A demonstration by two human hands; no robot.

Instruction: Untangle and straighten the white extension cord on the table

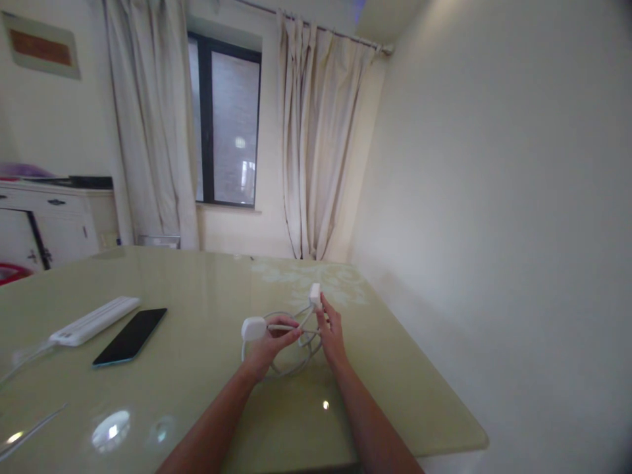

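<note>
My left hand (266, 345) pinches a white cable (301, 365) between thumb and fingers. A rounded white plug (253, 328) on the cable sticks out to the left, beside this hand. My right hand (333, 332) is closed around the lower part of a small white block-shaped plug (315, 293), which stands upright above the fingers. Between and below both hands the cable hangs in loose loops close to the tabletop. Exactly which strands each finger touches is partly hidden.
To the left on the glossy greenish table (197, 395) lie a black-screened phone (131, 337) and a white power strip (96, 321) with its cord. A thin shiny object (32, 431) is at the near left. A wall (494, 230) borders the table's right side.
</note>
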